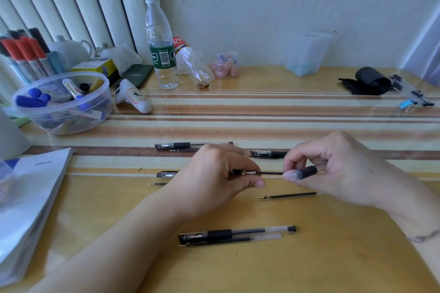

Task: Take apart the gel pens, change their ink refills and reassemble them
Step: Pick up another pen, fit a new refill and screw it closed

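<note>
My left hand [214, 173] pinches the tip end of a thin black ink refill [269, 173]. My right hand [333, 166] grips a pen barrel [307, 172] by its black grip, and the refill's far end sits in the barrel's mouth. A loose refill [288, 195] lies on the desk just below my right hand. A capped gel pen [238, 232] with another refill beside it lies nearer to me. More capped pens lie beyond my hands [181, 145], [269, 154], and a pen [166, 174] pokes out left of my left hand.
A clear bowl of markers [62, 102] and a white booklet [28, 197] sit at the left. Two plastic bottles [162, 50], a small cup and a clear container [307, 54] stand along the back wall. A black roll [371, 81] and more pens lie at the far right.
</note>
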Demonstrator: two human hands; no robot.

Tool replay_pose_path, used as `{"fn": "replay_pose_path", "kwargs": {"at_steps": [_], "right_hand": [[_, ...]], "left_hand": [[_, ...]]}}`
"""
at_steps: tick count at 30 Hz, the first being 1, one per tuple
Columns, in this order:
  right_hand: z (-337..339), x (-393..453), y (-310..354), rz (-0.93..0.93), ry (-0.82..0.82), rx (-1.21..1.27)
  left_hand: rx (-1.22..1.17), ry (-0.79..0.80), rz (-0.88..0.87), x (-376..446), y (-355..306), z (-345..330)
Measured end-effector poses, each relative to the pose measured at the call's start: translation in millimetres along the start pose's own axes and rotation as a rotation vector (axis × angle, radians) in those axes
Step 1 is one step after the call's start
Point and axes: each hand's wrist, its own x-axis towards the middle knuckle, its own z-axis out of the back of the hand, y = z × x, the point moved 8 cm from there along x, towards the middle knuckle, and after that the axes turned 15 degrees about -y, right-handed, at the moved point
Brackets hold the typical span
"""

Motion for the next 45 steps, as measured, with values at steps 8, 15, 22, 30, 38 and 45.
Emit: {"fn": "replay_pose_path", "kwargs": {"at_steps": [8,15,22,30,38,45], "right_hand": [[52,6,-10,-0.064,-0.385,0.083],[48,2,-30,-0.061,-0.388,-0.016],[42,0,-42,-0.054,-0.307,-0.029],[41,0,-34,0.01,-0.313,-0.009],[31,2,-3,0.16,-0.279,-0.29],[-6,-2,30,0.312,-0.352,-0.248]], "left_hand": [[-0.052,-0.187,0.083,9,21,32],[-0.07,-0.19,0.119,8,28,33],[-0.065,-0.208,0.119,9,29,34],[-0.03,-0.189,0.089,9,26,33],[0.082,-0.196,0.006,7,16,29],[0.11,-0.177,0.051,4,17,14]]}}
